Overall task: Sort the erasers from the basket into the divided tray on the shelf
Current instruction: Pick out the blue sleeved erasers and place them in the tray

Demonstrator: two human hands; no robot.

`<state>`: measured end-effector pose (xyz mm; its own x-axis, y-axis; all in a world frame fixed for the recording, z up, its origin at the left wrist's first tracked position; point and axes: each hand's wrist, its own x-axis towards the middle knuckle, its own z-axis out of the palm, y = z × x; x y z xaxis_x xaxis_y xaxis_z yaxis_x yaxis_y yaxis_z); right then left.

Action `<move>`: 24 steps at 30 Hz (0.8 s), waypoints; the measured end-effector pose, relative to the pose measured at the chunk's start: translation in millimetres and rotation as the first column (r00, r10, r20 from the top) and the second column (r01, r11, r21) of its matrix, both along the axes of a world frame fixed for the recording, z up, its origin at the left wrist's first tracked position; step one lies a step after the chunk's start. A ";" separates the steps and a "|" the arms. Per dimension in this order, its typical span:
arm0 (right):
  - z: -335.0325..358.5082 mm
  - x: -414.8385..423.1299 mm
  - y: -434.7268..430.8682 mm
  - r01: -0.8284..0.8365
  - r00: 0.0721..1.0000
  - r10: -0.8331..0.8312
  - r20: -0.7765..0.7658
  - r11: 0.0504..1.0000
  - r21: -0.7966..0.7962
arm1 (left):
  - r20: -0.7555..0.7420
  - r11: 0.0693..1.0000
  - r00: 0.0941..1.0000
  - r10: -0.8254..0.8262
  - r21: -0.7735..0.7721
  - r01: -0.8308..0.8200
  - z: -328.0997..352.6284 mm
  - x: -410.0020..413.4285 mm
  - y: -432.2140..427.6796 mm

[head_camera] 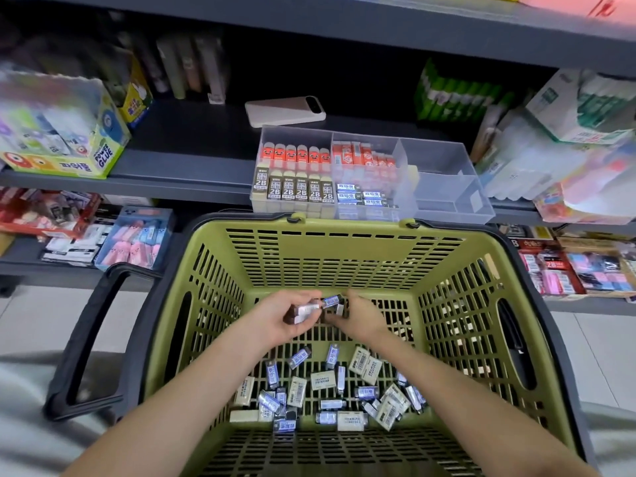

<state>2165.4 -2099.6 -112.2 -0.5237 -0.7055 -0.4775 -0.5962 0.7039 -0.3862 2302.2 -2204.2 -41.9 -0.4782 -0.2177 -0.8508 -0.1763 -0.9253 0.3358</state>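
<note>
Over the basket [344, 237], the left grip [282, 318] clasps several erasers [304, 311] and the right grip [361, 320] pinches one blue eraser [332, 300], lying crosswise; the divided tray [444, 160] sits straight ahead on the shelf [192, 160].

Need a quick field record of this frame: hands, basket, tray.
left hand: grips a small stack of erasers over the basket
right hand: pinches a blue-labelled eraser beside that stack
basket: green, loose erasers on its floor
divided tray: on shelf; left and middle compartments stocked, right ones empty
</note>
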 end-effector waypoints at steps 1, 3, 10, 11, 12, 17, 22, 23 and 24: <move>-10.4 2.5 -3.2 0.056 0.998 -0.057 -0.020 0.998 -0.019 | 0.027 1.000 1.000 0.003 -0.014 -0.003 -1.0 0.5 -0.9; -25.6 5.3 -9.6 0.100 0.990 -0.106 -0.097 0.993 -0.063 | 0.089 1.000 0.996 0.028 0.002 -0.028 -5.6 2.4 -3.1; -37.2 1.1 -12.1 -0.110 0.987 0.095 -0.132 0.987 -0.114 | 0.210 0.991 0.976 -0.063 -0.099 0.086 -20.9 6.6 -11.3; -31.3 -0.8 -11.1 -0.090 0.995 0.081 -0.061 0.984 -0.156 | 0.208 0.988 0.975 -0.081 -0.110 0.105 -23.1 6.8 -11.5; -23.9 -1.3 -9.9 -0.060 0.998 0.065 0.017 0.974 -0.220 | 0.210 0.986 0.973 -0.100 -0.111 0.125 -25.4 7.6 -11.1; 30.6 21.4 -4.1 -0.052 0.934 0.202 0.295 0.893 -0.446 | 0.131 0.976 0.967 -0.220 0.025 0.218 -33.9 7.4 -5.8; 63.2 32.0 1.6 0.057 0.845 0.221 0.488 0.869 -0.492 | -0.094 0.951 0.961 -0.261 0.145 0.273 -23.1 9.8 4.2; 61.2 28.1 4.3 0.138 0.876 0.138 0.462 0.847 -0.513 | -0.088 0.950 0.959 -0.269 0.140 0.279 -22.0 11.1 4.4; 55.3 23.7 7.3 0.158 0.924 0.055 0.378 0.846 -0.509 | -0.067 0.951 0.961 -0.268 0.140 0.275 -20.5 12.7 3.9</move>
<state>2189.1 -2092.3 -57.0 -0.4286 -0.8791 -0.2084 -0.3054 0.3580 -0.8823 2314.9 -2200.3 -62.3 -0.5415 0.0510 -0.8392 -0.4153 -0.8841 0.2142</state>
